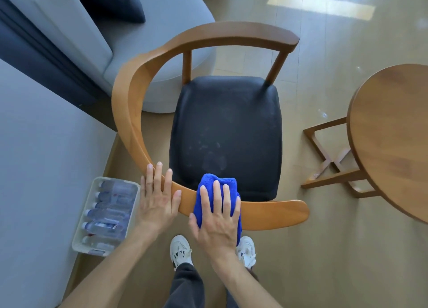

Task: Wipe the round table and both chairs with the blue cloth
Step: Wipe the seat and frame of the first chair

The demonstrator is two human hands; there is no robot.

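1. Right hand (pixel 216 217) lies flat, fingers spread, pressing the blue cloth (pixel 208 192) onto the chair (pixel 129 113)'s curved wooden backrest.
2. Left hand (pixel 157 201) rests flat and empty on the same rail, just beside.
3. Round table (pixel 393 131) stands right, well apart, bare floor (pixel 301 261) between.

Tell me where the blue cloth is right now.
Head view, lower centre: the blue cloth lies on the chair's curved wooden rail, pressed flat under the right hand, beside the left hand.

Chair (pixel 227 131) stands between sofa (pixel 143 29) and round table (pixel 393 141)
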